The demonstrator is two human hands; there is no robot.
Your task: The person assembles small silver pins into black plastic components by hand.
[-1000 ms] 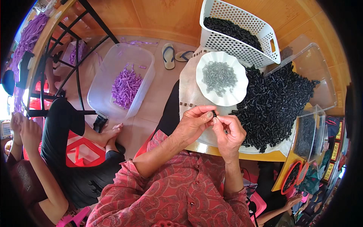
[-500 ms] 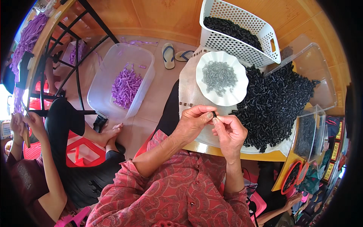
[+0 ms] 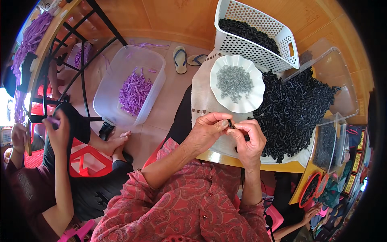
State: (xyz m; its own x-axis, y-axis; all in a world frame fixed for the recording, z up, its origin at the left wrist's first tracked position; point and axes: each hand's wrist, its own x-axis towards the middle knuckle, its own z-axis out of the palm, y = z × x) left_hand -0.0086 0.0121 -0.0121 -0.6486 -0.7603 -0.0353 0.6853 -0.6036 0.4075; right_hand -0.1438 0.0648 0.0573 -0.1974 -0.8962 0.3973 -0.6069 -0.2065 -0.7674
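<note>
Just in front of the white plate, both hands meet over the cloth [image 3: 209, 86]. My left hand [image 3: 203, 135] pinches a small black cylindrical piece [image 3: 230, 124] between thumb and fingertip. Close against it, my right hand [image 3: 250, 141] is closed, thumb and forefinger pressed at the piece's right end; what they grip is too small to make out. Another dark piece shows by the right palm. The scalloped white plate [image 3: 258, 94] bears many tiny clear grey pieces [image 3: 234, 82]. To the right spreads a large heap of black pieces [image 3: 296, 113].
A white perforated basket [image 3: 258, 50] of black pieces stands behind the plate. Clear plastic boxes [image 3: 330, 139] are at the right. On the floor sit a clear tub [image 3: 155, 86] with purple strips [image 3: 135, 92] and sandals [image 3: 179, 60]. At left a co-worker's hands [image 3: 58, 133] work near a table.
My right hand has turned slightly and shifted right, showing a dark piece by its palm. The left hand stays nearly in place. The co-worker's hand at left has risen with something purple.
</note>
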